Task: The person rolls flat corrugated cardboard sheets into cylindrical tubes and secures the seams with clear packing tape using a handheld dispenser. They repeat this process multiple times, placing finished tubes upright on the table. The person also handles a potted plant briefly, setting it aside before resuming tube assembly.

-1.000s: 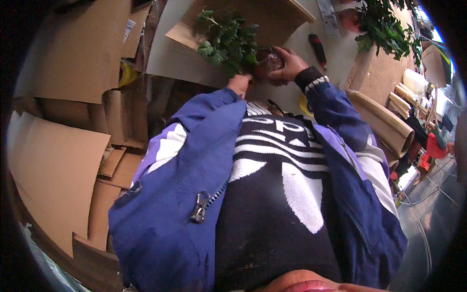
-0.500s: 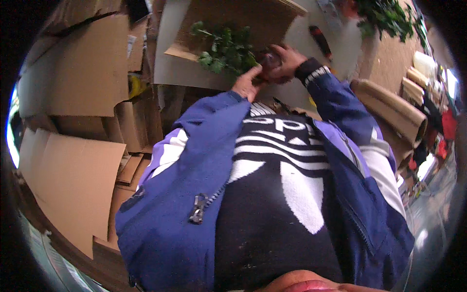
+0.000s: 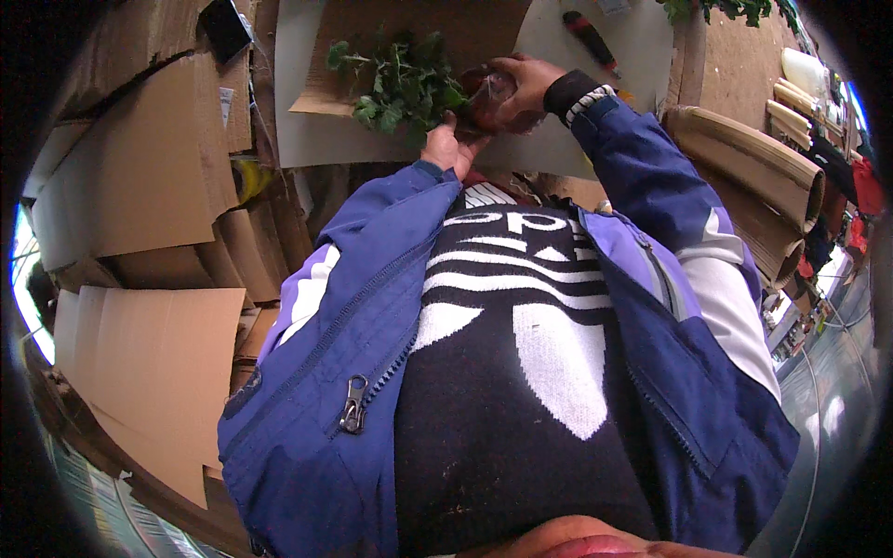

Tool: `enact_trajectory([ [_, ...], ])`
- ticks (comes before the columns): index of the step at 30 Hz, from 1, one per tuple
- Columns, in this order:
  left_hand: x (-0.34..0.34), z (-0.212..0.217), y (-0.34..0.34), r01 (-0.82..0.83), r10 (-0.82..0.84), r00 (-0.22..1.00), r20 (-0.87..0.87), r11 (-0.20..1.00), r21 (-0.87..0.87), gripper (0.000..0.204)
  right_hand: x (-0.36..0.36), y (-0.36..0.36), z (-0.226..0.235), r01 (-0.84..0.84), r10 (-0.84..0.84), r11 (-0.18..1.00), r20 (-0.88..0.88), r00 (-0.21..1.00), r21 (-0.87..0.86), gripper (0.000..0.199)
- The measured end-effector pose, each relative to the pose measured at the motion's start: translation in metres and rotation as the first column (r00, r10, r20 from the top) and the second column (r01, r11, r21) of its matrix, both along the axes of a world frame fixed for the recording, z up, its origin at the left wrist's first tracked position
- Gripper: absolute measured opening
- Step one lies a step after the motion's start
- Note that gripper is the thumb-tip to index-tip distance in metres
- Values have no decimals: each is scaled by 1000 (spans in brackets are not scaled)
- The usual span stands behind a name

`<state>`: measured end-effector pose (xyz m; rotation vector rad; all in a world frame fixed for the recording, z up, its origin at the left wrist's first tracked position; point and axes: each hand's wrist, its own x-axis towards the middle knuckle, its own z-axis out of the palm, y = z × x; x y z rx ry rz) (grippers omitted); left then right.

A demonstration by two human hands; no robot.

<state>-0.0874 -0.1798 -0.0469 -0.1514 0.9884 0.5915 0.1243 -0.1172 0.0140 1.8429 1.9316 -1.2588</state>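
A leafy green plant [image 3: 406,84] lies on its side over a brown cardboard sheet [image 3: 419,23], leaves pointing left. Clear plastic with a reddish-brown mass inside, a wrapped root ball [image 3: 493,99], forms its right end. From the right, my right hand [image 3: 528,86] is closed around this wrapped end, fingers over the top. My left hand [image 3: 453,147] is at the underside, where leaves meet plastic. Its thumb points up against the leaves and its fingers reach under the wrapping, partly hidden.
A black-and-red handled tool [image 3: 591,45] lies on the white tabletop [image 3: 549,56], right of the cardboard. A black flat device [image 3: 225,30] rests at upper left. Cardboard sheets [image 3: 153,158] stack at left; bent cardboard [image 3: 744,158] stands at right. More foliage [image 3: 739,9] shows at upper right.
My left thumb has come off the wrapping toward the leaves, and its fingers sit lower. My right hand keeps its grip. The whole view has shifted, so the table sits higher and further left.
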Motion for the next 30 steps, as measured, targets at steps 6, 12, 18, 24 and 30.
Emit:
enact_trajectory([
  [6,-3,-7,-4,10,-8,1000,-30,998,61,31,0,0,6,48,-53,995,-58,997,-82,101],
  [12,1,-2,-9,-102,101,995,-21,994,-46,28,-1,-2,-2,21,-17,997,56,998,-71,101],
  [18,5,6,-2,-79,77,996,-35,994,-74,30,-6,-13,-2,-25,2,984,129,992,176,111],
  [24,4,11,1,-92,90,996,-26,989,-113,29,-31,-50,18,195,-260,869,84,962,454,85],
  [30,7,21,2,-88,91,995,32,991,-103,24,-63,-84,18,21,-258,771,282,924,636,86],
])
